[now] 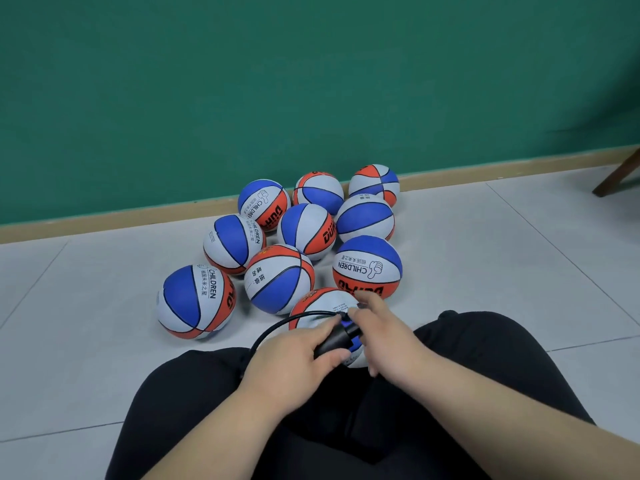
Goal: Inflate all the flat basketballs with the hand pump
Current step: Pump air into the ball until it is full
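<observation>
A green wall (311, 81) fills the upper part of the view. Along its foot runs a tan skirting board (104, 222), and pale grey floor tiles (519, 254) with thin dark joints spread out from it. Near the wall's right end, 1 dark wooden furniture leg (613, 178) slants down onto the tiles.

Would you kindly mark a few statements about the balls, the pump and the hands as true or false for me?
1. The left hand grips the black pump. True.
2. The wall behind the balls is red. False: it is green.
3. A black hose arcs over the nearest ball. True.
4. The other balls sit in a basket. False: they lie on the tiled floor.
5. The right hand rests on a knee. False: it is at the nearest ball, beside the pump.
</observation>
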